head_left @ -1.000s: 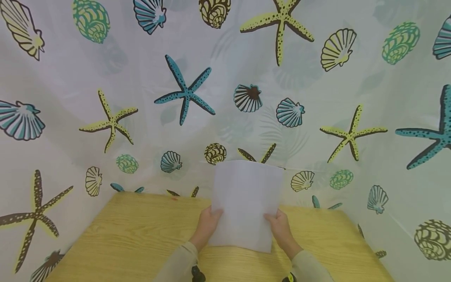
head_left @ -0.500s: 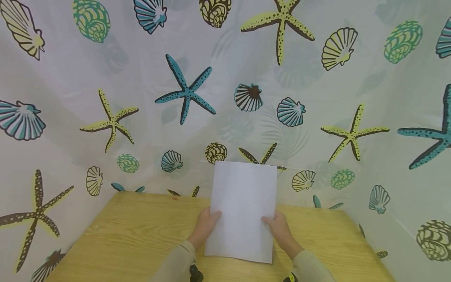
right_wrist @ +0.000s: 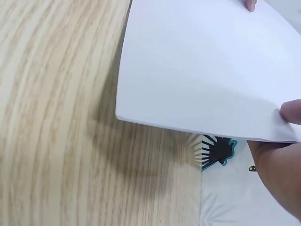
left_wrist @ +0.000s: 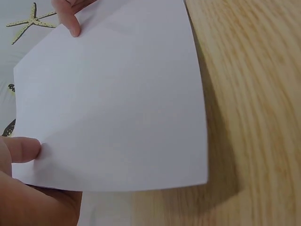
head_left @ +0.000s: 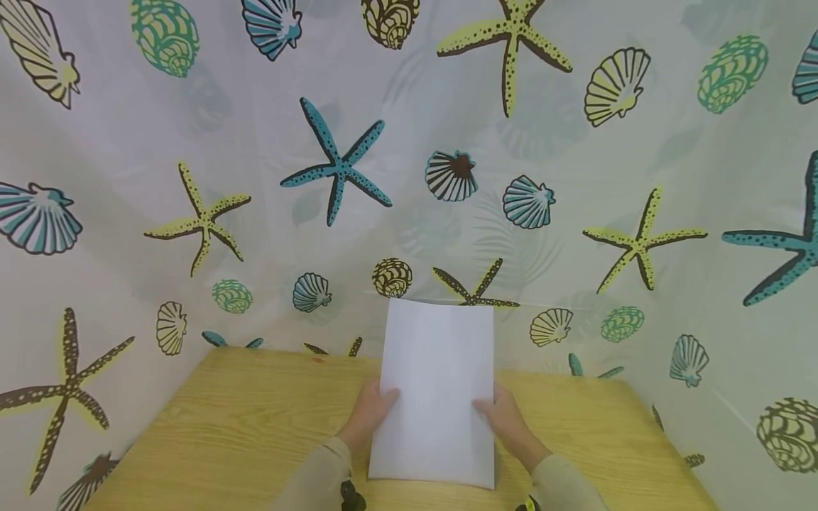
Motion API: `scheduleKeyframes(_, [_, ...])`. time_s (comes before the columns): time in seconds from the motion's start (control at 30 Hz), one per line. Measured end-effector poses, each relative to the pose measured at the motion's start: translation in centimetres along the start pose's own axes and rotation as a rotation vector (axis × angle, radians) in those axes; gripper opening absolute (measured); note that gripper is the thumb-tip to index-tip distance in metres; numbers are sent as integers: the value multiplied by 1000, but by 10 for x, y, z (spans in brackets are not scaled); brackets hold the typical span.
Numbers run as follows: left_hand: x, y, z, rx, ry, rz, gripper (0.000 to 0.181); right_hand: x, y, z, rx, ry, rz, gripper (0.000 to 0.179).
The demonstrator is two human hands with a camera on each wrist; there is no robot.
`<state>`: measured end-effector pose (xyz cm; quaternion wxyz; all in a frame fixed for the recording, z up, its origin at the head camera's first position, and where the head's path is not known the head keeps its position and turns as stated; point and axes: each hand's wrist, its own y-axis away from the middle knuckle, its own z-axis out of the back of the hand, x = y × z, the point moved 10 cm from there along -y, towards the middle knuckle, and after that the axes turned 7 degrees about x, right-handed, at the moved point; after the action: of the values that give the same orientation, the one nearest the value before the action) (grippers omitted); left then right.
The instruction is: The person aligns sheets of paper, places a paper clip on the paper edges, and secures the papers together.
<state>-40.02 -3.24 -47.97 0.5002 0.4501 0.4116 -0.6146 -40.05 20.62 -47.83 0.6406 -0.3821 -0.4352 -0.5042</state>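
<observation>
The left hand (head_left: 372, 410) and right hand (head_left: 505, 414) pinch white paper (head_left: 437, 394). It's low in the head view's middle, over the counter (head_left: 255, 426).

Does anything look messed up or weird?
A reddish spot near the back of the table looks odd against the yellowish wood, but too tiny to identify. The white paper in the left hand and right hand shows no tears.

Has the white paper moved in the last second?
Yes. In the head view, the white paper has shifted down: more of the brown printed starfish shows above its top edge.
</observation>
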Motion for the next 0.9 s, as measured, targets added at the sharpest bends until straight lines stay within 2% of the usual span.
scheduleKeyframes(0.2, [13, -1, 0, 12, 20, 55, 45, -4, 1, -5, 36, -20, -6, 50])
scheduleKeyframes(0.33, [19, 0, -2, 29, 44, 69, 47, -5, 3, -7, 50, -10, -15, 50])
scheduleKeyframes(0.63, [21, 4, -5, 68, 76, 69, 48, -9, 3, -9, 74, 11, 2, 52])
scheduleKeyframes(0.73, [21, 3, -7, 91, 85, 50, 46, -12, 4, -9, 77, 17, -6, 54])
scheduleKeyframes(0.9, [25, 2, -2, 74, 77, 32, 43, -16, 4, -9, 74, 14, -11, 55])
